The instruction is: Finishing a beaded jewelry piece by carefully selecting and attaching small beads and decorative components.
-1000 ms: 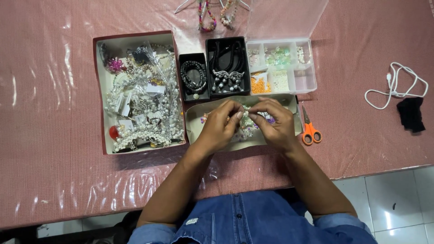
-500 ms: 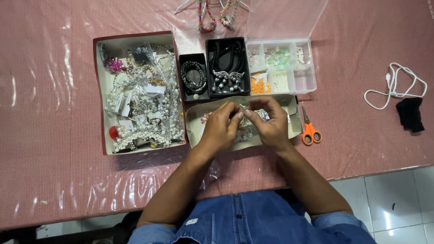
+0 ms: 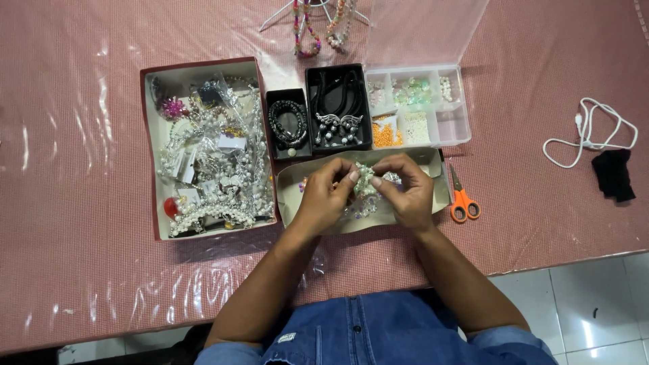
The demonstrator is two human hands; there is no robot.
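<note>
My left hand (image 3: 324, 199) and my right hand (image 3: 405, 189) meet over a shallow beige tray (image 3: 291, 192) near the table's front. Between the fingertips of both hands is a small cluster of pale green and white beads (image 3: 366, 180). More clear beads (image 3: 358, 209) lie in the tray under my hands. The way the cluster is strung is too small to tell.
A large box of tangled silver and pearl jewellery (image 3: 209, 149) stands at the left. Behind the tray sit two black boxes (image 3: 338, 108) with dark necklaces and a clear compartment box of beads (image 3: 419, 108). Orange scissors (image 3: 463, 199) lie right; a white cable (image 3: 588, 135) and black cloth (image 3: 614, 174) further right.
Both hands have shifted slightly together over the tray, fingers working the bead cluster. Nothing else on the table has moved.
</note>
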